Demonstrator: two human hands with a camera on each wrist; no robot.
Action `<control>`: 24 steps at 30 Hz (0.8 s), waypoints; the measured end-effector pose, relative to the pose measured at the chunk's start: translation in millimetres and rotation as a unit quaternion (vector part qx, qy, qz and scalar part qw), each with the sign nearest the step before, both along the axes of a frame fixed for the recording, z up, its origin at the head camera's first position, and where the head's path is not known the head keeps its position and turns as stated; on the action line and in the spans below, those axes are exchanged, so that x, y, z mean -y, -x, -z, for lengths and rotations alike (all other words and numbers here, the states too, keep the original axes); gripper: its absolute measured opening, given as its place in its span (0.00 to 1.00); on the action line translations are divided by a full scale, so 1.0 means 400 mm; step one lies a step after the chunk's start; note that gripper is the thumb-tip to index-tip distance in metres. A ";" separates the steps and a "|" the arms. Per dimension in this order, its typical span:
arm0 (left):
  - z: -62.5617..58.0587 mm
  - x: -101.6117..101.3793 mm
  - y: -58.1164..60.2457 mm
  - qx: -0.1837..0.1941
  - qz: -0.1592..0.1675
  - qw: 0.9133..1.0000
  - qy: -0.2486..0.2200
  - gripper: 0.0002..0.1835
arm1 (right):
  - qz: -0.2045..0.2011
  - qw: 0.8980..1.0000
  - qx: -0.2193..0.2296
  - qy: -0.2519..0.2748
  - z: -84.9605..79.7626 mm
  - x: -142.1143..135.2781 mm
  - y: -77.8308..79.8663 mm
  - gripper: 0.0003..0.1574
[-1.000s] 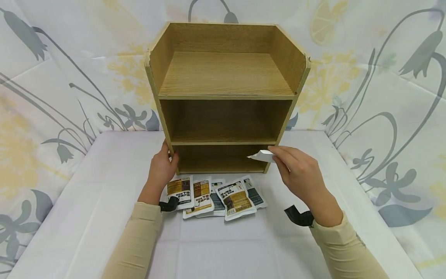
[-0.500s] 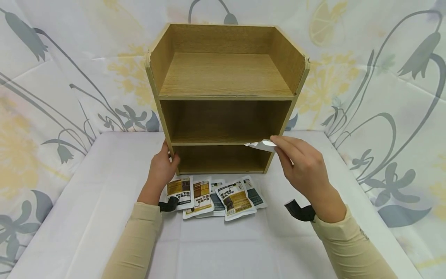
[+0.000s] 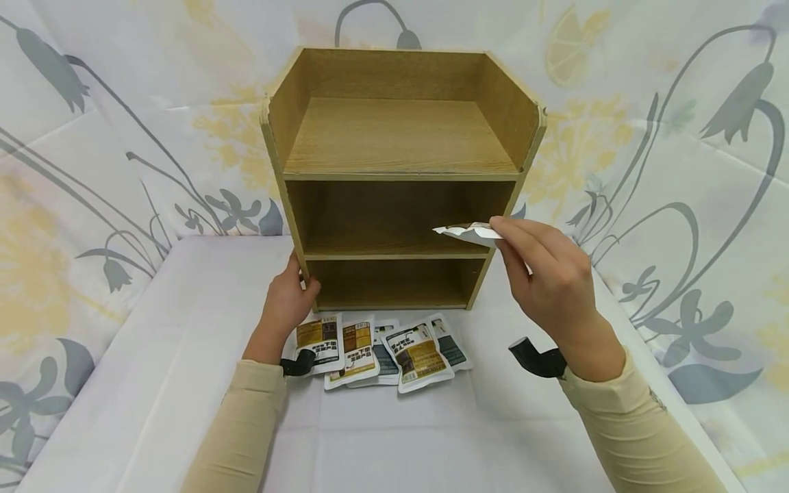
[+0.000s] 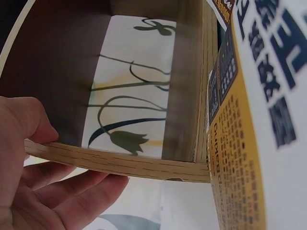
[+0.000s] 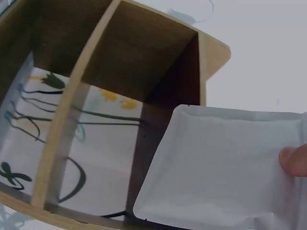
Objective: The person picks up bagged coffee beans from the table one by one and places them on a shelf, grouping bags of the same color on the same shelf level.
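Note:
A small wooden shelf with three tiers stands upright in the head view. My left hand grips the lower part of its left side panel; in the left wrist view the thumb lies inside the panel edge and the fingers lie outside. My right hand pinches a white food pouch by one end, in front of the middle tier's right side. Seen from the right wrist, the pouch's plain white side faces the camera, with the thumb on it.
Several printed pouches in white, yellow-brown and dark green lie overlapping on the white cloth before the shelf. One pouch fills the right of the left wrist view. Flower-patterned cloth hangs behind and at both sides.
My right hand has risen with the pouch and shifted slightly right, from the lowest tier's height to the middle one. The left hand keeps its hold on the side panel.

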State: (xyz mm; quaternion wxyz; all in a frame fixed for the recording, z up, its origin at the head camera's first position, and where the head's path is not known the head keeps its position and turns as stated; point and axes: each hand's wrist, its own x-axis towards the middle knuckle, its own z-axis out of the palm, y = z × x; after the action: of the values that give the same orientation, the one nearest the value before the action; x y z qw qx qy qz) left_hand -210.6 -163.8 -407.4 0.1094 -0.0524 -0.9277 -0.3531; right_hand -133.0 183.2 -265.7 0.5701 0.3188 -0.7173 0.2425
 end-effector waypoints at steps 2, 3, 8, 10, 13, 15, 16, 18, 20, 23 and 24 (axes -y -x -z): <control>0.001 0.000 0.000 -0.006 -0.001 1.000 0.002 0.37 | 0.000 1.000 -0.006 0.008 -0.008 0.002 -0.001 0.10; 0.001 0.000 -0.001 -0.007 -0.001 1.000 0.003 0.37 | 0.000 1.000 -0.008 0.011 -0.012 0.003 -0.001 0.10; 0.002 -0.001 -0.003 -0.008 -0.003 1.000 0.007 0.37 | 0.000 1.000 -0.018 0.025 -0.030 0.009 -0.005 0.11; 0.002 0.000 -0.003 -0.006 -0.003 1.000 0.007 0.37 | -0.001 0.999 -0.022 0.031 -0.038 0.012 -0.007 0.11; 0.002 0.001 -0.004 -0.006 -0.002 1.000 0.009 0.37 | -0.005 0.999 -0.028 0.043 -0.052 0.020 -0.008 0.11; 0.002 0.002 -0.004 -0.008 0.000 1.000 0.012 0.38 | -0.005 0.998 -0.033 0.051 -0.060 0.025 -0.009 0.11; 0.002 0.002 -0.005 -0.010 0.002 1.000 0.014 0.38 | -0.005 0.998 -0.035 0.055 -0.063 0.028 -0.009 0.11; 0.003 0.003 -0.006 -0.014 0.005 1.000 0.017 0.37 | -0.003 0.997 -0.042 0.061 -0.070 0.032 -0.010 0.11; 0.003 0.002 -0.007 -0.014 0.006 1.000 0.018 0.37 | 0.002 0.997 -0.049 0.066 -0.078 0.037 -0.010 0.11; 0.002 0.001 -0.007 -0.013 0.008 1.000 0.018 0.36 | 0.005 0.995 -0.061 0.075 -0.090 0.044 -0.011 0.12; 0.001 0.001 -0.006 -0.012 0.008 1.000 0.018 0.36 | 0.006 0.995 -0.064 0.078 -0.094 0.047 -0.011 0.12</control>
State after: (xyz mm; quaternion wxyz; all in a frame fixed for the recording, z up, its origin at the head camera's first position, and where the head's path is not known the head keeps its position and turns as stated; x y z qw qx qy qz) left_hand -208.0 -164.2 -407.9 0.1165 -0.0655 -0.9320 -0.3368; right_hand -128.7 164.6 -228.0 0.6397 0.2842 -0.6596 0.2737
